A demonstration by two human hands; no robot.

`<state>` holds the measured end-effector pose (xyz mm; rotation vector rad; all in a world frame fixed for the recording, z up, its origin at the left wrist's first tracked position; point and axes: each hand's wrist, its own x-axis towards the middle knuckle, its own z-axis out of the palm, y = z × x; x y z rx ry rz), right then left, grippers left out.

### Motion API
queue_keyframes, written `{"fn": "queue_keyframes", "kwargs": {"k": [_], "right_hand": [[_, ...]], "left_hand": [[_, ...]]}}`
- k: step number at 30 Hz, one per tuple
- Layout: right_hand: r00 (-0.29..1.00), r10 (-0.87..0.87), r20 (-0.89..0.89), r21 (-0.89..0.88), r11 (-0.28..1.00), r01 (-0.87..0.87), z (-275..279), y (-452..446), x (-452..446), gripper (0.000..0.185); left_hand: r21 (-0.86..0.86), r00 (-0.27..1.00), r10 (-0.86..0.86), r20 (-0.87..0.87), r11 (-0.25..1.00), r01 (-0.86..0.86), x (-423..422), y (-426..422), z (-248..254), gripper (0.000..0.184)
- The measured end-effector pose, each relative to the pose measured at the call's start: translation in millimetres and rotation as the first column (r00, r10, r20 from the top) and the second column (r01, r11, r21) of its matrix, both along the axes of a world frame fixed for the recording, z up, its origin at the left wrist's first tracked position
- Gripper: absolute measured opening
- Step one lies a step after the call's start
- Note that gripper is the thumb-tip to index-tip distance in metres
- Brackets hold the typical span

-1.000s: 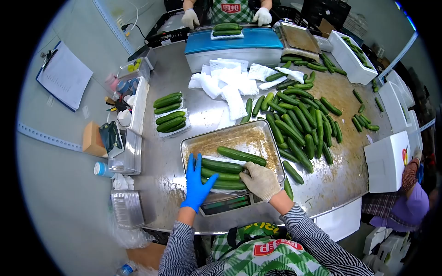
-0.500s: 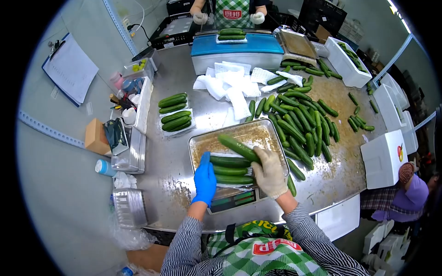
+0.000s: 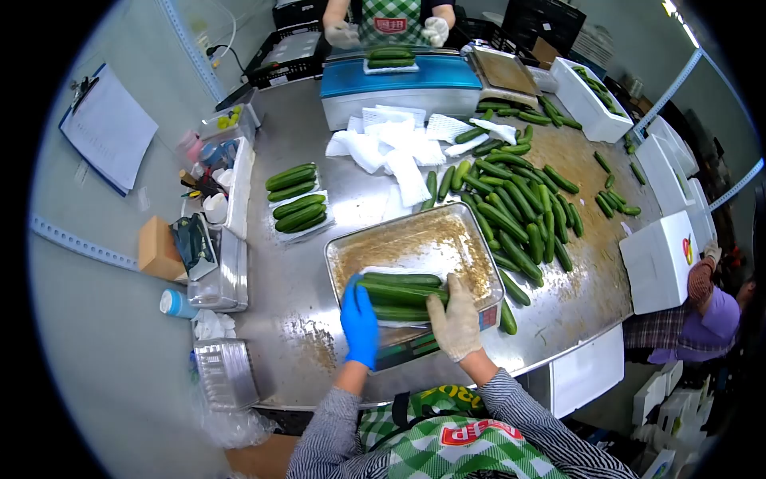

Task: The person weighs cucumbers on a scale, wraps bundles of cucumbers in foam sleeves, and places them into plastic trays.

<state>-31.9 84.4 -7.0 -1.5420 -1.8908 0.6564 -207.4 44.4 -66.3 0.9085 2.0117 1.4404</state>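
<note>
Several green cucumbers [image 3: 399,293] lie side by side on white netted foam in a metal scale tray [image 3: 391,247]; one rests on top of the others. My left hand [image 3: 360,326], in a blue glove, closes around their left ends. At the right ends is my right hand [image 3: 456,321] in an off-white glove, its thumb and fingers gripping the top cucumber. Under the tray, the scale's display [image 3: 407,349] is partly covered. Right of the tray spreads a large pile of loose cucumbers [image 3: 519,207].
Two foam-backed cucumber packs [image 3: 299,212] sit to the left. White foam sheets [image 3: 391,144] lie beyond the tray, before a blue-topped wrapping machine [image 3: 399,84]. Across from me, a gloved person [image 3: 391,24] stands behind it. White foam boxes [image 3: 658,259] line the right edge.
The cucumber that my right hand held tilted above the tray is now lowered onto the others. My left hand has shifted slightly right and down, and the view has moved a little.
</note>
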Motion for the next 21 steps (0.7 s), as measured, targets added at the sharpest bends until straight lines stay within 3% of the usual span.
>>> {"fn": "queue_keyframes", "kwargs": {"k": [3,5,9,11,13,15,18,21], "right_hand": [[0.987,-0.155,-0.054,-0.020,0.988,0.154,-12,9,-9,0.045],[0.981,-0.188,-0.049,-0.037,0.982,0.186,-12,14,-12,0.043],[0.928,-0.201,-0.315,-0.158,0.975,0.157,0,18,-25,0.037],[0.937,-0.147,-0.316,-0.114,0.987,0.116,3,20,-42,0.040],[0.887,-0.054,-0.458,-0.105,0.994,0.006,21,25,-75,0.044],[0.850,0.076,-0.520,-0.143,0.974,-0.175,44,34,-117,0.050],[0.861,0.224,-0.456,-0.250,0.897,-0.365,38,58,-188,0.062],[0.835,0.485,-0.259,-0.271,0.793,-0.545,22,86,-244,0.067]], "left_hand": [[0.064,0.998,0.067,0.009,0.996,-0.068,13,0,4,0.035],[0.114,0.975,0.091,0.203,0.987,-0.116,17,1,14,0.029],[0.188,0.962,0.102,0.254,0.970,-0.152,9,5,12,0.022],[0.251,0.938,0.116,0.327,0.946,-0.204,-4,8,22,0.022],[0.310,0.904,0.182,0.388,0.898,-0.314,-34,12,44,0.023],[0.416,0.930,0.277,0.241,0.836,-0.357,-81,18,53,0.031],[0.398,0.872,0.437,0.221,0.776,-0.490,-159,18,49,0.034],[0.333,0.805,0.519,0.289,0.733,-0.593,-218,11,-5,0.035]]}}
